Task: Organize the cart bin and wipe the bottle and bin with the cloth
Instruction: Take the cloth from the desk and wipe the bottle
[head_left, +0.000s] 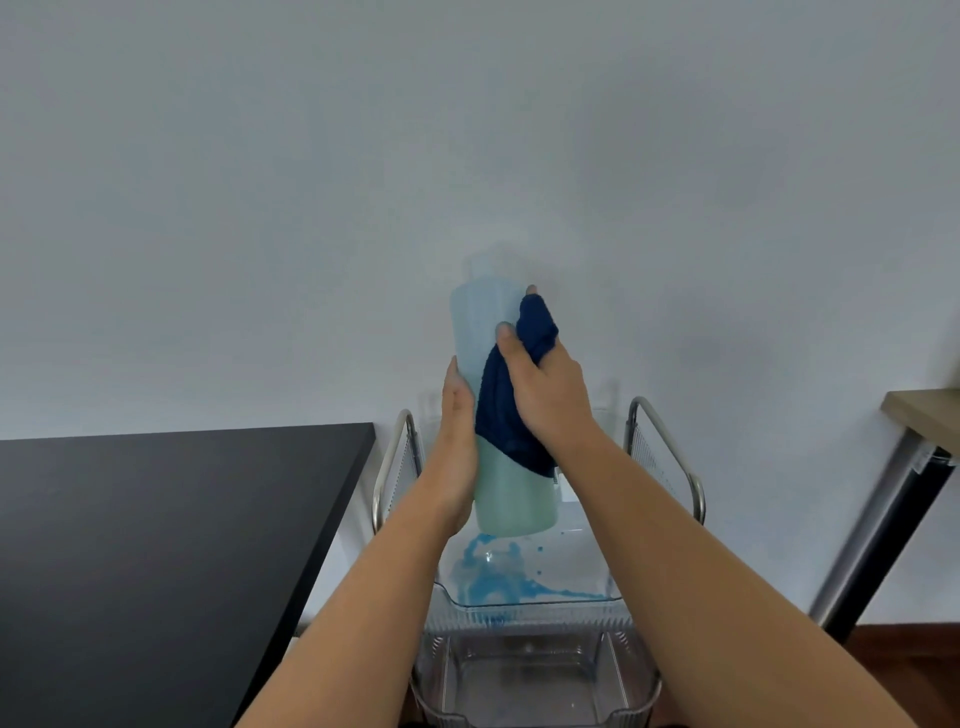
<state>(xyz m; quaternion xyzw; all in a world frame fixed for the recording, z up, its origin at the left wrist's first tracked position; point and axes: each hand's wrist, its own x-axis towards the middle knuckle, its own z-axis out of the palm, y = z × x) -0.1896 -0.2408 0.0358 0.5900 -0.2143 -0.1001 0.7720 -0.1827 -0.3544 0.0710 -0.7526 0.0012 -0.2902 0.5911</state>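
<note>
I see the bottle (485, 332) held upright in the air, above the cart (667, 441) and in front of a pale wall (467, 130); it is translucent, with greenish liquid filling its lower part. My left hand (458, 441) grips it from the left side, thumb along the front edge, fingers wrapped behind and out of sight. My right hand (545, 395) is closed on the cloth (511, 410), dark blue and bunched, and presses it against the bottle's right face; one fold of cloth covers the forefinger near the shoulder of the bottle, and the thumb lies on the plastic itself.

Below the bottle sits the bin (530, 603), clear plastic, on the cart's upper level between the two metal handles; blue liquid (493, 577) is pooled and spattered across its floor, mostly toward the left and front. A second clear bin (535, 680) sits lower, nearer me.

A black table (156, 545) stands just left of the cart; a wooden top (924, 415) with a dark leg is at the right edge.
</note>
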